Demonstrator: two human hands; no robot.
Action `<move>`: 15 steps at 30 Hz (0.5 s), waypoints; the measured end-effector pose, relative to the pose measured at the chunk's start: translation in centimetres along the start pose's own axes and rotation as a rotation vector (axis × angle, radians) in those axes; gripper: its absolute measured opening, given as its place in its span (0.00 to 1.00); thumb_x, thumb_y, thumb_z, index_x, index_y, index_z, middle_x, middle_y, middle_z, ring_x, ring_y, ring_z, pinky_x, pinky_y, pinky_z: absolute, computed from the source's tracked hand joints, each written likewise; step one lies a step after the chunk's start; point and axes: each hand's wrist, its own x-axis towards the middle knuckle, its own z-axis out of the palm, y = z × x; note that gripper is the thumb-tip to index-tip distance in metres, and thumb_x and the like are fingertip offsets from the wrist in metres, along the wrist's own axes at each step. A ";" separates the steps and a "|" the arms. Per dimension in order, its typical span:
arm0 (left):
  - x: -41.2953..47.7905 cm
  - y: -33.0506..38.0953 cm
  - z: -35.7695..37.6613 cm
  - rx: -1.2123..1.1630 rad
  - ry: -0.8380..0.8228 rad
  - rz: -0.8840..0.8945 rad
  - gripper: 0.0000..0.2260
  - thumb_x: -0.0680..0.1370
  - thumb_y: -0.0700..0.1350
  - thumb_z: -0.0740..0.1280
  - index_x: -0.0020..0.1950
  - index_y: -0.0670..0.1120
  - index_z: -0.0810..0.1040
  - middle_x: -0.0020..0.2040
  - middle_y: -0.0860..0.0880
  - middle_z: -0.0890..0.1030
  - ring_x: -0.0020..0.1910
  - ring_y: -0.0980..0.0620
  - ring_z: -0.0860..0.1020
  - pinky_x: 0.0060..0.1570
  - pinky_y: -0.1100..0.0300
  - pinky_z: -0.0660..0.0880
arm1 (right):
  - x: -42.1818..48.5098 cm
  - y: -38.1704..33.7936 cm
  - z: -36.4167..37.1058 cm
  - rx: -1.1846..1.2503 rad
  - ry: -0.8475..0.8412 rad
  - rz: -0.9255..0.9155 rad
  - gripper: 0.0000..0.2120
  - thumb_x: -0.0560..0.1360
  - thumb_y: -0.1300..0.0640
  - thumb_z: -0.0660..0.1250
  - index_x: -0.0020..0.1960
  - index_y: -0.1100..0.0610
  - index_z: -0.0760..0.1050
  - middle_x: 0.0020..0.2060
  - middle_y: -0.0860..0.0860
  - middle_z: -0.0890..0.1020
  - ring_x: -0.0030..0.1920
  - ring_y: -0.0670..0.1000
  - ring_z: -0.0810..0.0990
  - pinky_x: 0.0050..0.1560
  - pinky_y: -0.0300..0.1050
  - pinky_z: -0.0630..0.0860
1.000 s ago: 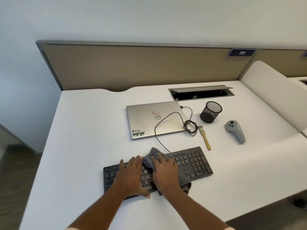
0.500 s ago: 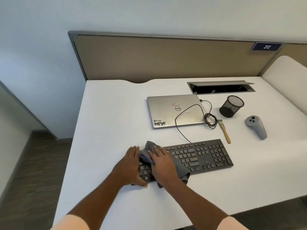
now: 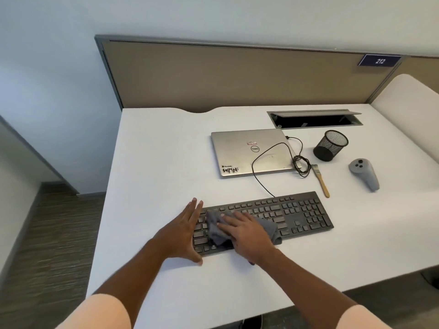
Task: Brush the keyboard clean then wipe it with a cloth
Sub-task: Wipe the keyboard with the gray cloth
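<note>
At 6 o'clock on the worktop (image 3: 154,162), the keyboard (image 3: 297,217) is steadied by the open, empty left grip (image 3: 183,231) and the cloth (image 3: 217,230) is pressed flat under the straight-fingered right grip (image 3: 247,233), though keys could be snagged loose by bunched cloth.

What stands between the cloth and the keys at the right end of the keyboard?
Nothing visible. The right hand presses the cloth on the left part of the keyboard; keys to the right lie bare. The brush lies on the desk past the back right corner, off the keys.
</note>
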 end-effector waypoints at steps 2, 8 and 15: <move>-0.1 -0.1 -0.1 -0.007 0.007 0.006 0.71 0.56 0.68 0.79 0.75 0.54 0.25 0.77 0.53 0.26 0.81 0.52 0.43 0.74 0.60 0.60 | 1.3 -0.9 -0.7 0.058 -0.001 0.160 0.25 0.79 0.57 0.61 0.76 0.48 0.69 0.76 0.49 0.70 0.76 0.58 0.66 0.77 0.61 0.57; 0.0 -0.3 -0.4 -0.079 0.000 0.012 0.74 0.53 0.68 0.81 0.75 0.55 0.25 0.75 0.55 0.22 0.80 0.51 0.52 0.70 0.63 0.63 | 5.0 -5.2 0.6 0.125 0.019 0.131 0.21 0.79 0.58 0.60 0.72 0.55 0.74 0.77 0.50 0.68 0.78 0.61 0.61 0.78 0.63 0.55; 0.3 -0.7 -0.1 0.021 -0.005 0.050 0.71 0.55 0.70 0.79 0.77 0.51 0.29 0.77 0.50 0.28 0.79 0.53 0.41 0.77 0.60 0.51 | 1.0 -3.3 1.8 0.051 0.022 -0.312 0.17 0.75 0.57 0.69 0.63 0.52 0.81 0.70 0.48 0.77 0.70 0.61 0.74 0.70 0.64 0.66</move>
